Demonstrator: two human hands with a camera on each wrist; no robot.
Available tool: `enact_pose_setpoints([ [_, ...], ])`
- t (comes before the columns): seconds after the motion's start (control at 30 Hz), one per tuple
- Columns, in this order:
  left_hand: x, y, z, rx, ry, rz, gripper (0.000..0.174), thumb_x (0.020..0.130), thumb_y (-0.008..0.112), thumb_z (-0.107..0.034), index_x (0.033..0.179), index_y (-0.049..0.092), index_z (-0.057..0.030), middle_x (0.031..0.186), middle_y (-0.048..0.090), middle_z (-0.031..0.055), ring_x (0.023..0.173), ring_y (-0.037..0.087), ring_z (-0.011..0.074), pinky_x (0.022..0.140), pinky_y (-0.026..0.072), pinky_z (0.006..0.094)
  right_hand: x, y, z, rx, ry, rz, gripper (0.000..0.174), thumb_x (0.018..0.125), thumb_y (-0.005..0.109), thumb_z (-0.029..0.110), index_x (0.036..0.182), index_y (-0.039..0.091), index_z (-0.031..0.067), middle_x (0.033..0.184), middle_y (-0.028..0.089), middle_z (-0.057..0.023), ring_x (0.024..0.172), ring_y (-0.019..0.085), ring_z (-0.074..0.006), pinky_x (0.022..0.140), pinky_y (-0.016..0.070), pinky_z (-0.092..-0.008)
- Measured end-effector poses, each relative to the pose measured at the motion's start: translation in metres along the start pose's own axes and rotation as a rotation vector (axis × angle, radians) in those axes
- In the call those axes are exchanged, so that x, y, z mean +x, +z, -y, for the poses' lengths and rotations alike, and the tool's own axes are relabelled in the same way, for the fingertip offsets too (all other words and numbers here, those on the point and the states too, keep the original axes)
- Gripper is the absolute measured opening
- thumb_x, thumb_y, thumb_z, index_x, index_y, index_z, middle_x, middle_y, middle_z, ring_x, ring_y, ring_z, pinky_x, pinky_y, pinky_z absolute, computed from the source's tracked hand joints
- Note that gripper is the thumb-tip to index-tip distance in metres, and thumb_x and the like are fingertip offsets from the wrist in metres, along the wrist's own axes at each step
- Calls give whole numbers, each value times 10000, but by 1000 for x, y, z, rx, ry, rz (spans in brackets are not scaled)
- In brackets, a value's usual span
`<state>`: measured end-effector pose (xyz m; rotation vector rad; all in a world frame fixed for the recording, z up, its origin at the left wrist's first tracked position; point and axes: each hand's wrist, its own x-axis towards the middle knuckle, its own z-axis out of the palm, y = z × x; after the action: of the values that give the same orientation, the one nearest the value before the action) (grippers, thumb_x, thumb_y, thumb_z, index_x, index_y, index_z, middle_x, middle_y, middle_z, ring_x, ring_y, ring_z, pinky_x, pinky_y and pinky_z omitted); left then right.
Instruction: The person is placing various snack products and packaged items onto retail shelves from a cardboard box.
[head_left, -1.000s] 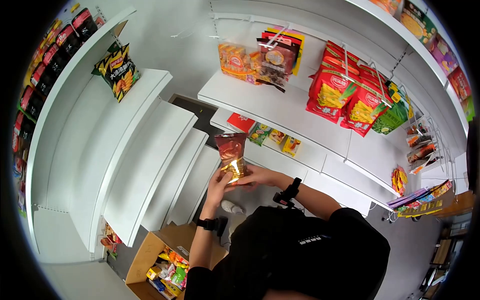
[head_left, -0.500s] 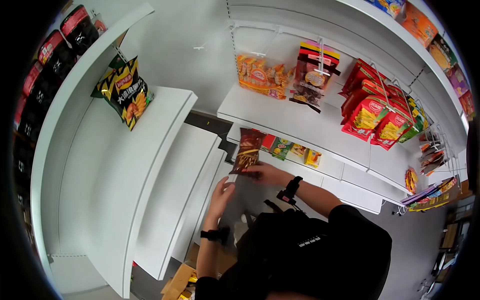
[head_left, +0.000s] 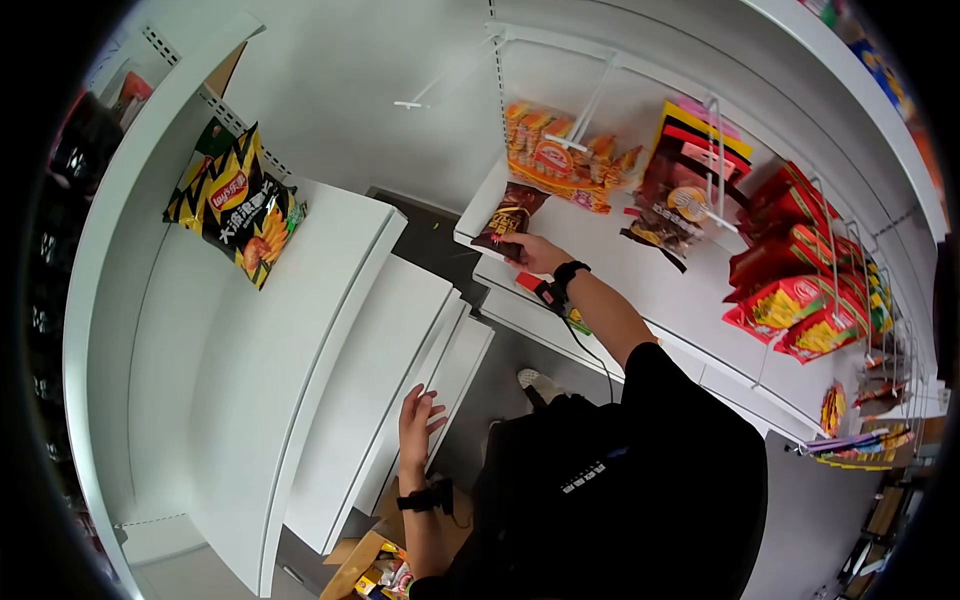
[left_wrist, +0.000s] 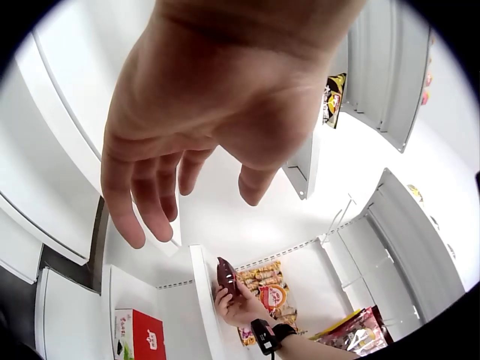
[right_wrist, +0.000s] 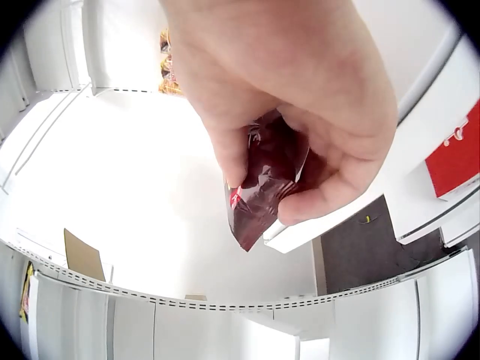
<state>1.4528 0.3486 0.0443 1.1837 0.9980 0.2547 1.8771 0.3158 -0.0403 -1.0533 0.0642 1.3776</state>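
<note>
My right hand grips a dark brown-red snack bag by its near end, over the left end of the right-hand shelf. In the right wrist view, thumb and fingers pinch the crinkled bag from both sides. An orange snack packet hangs just beyond it, and brown pouches hang further right. My left hand holds nothing and hovers beside the lower left shelves, fingers loosely bent; the left wrist view shows its palm and spread fingers.
A black and yellow chip bag stands on the upper left shelf. Red pouches hang at the right on wire hooks. Below, a cardboard box holds several packets. A red box sits on a lower shelf.
My right hand has carried the snack bag forward from between both hands to the shelf's left end. My left hand has let go of it and moved back, downward in the head view.
</note>
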Motion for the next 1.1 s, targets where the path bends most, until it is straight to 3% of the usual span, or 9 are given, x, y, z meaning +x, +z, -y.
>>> enact_pose_setpoints([
  [0.37, -3, 33, 18, -110, -97, -133, 584, 928, 548, -377, 1375, 365, -48, 1244, 514, 142, 992, 570, 213, 817, 512, 352, 64, -19, 26, 19, 39, 60, 375, 805, 720, 281, 1083, 566, 81, 1044, 583, -58, 938, 565, -190, 836, 500, -307],
  [0.5, -25, 28, 34, -128, -113, -190, 610, 919, 561, -395, 1381, 362, -49, 1249, 515, 137, 993, 569, 208, 807, 507, 336, 45, -16, 14, -67, 37, -26, 549, 769, 750, 381, 1158, 529, 62, 1059, 576, -100, 969, 560, -229, 874, 492, -353],
  [0.57, -40, 20, 44, -154, -106, -228, 603, 918, 562, -394, 1377, 371, -54, 1252, 518, 130, 997, 569, 208, 811, 505, 337, 41, -20, 0, -19, 83, -97, 544, 772, 739, 402, 1122, 513, 52, 1073, 567, -109, 983, 560, -239, 879, 495, -364],
  [0.63, -60, 10, 65, -196, -89, -255, 590, 917, 563, -392, 1371, 386, -60, 1254, 523, 120, 1006, 567, 207, 818, 500, 339, 29, -36, -22, 7, 96, -169, 504, 774, 738, 380, 1074, 509, 46, 1067, 570, -113, 982, 564, -242, 882, 498, -374],
  [0.7, -98, -3, 91, -241, -59, -313, 575, 914, 568, -386, 1361, 403, -65, 1255, 528, 110, 1018, 563, 200, 826, 491, 339, 3, -41, -52, -11, 131, -76, 467, 788, 724, 348, 1053, 505, 32, 1051, 584, -114, 962, 572, -238, 872, 507, -380],
  [0.73, -115, -5, 99, -251, -54, -327, 571, 911, 574, -382, 1357, 410, -67, 1255, 529, 107, 1024, 560, 194, 831, 486, 337, -21, -42, -70, -77, 102, -72, 477, 807, 684, 408, 1050, 506, 39, 1002, 594, -105, 945, 578, -220, 863, 496, -361],
  [0.83, -189, 1, 125, -288, -18, -401, 577, 905, 588, -383, 1346, 415, -53, 1229, 533, 93, 1023, 555, 178, 839, 475, 327, -64, -46, -116, -64, 267, -38, 388, 839, 662, 310, 1046, 521, 14, 1039, 607, -111, 954, 583, -214, 856, 506, -337],
  [1.0, -313, -7, 199, -433, 52, -564, 545, 909, 593, -337, 1331, 422, -39, 1192, 544, 88, 998, 569, 181, 842, 486, 333, -143, 29, -226, -207, 433, 23, 376, 833, 666, 269, 1055, 524, 0, 1056, 602, -133, 967, 582, -232, 844, 507, -330],
  [1.1, -391, -7, 257, -502, 76, -743, 521, 904, 601, -322, 1318, 440, -50, 1167, 561, 80, 975, 584, 185, 819, 497, 334, -177, 77, -309, -322, 564, 202, 365, 849, 640, 245, 1087, 520, -3, 1094, 597, -152, 980, 576, -235, 849, 500, -333],
])
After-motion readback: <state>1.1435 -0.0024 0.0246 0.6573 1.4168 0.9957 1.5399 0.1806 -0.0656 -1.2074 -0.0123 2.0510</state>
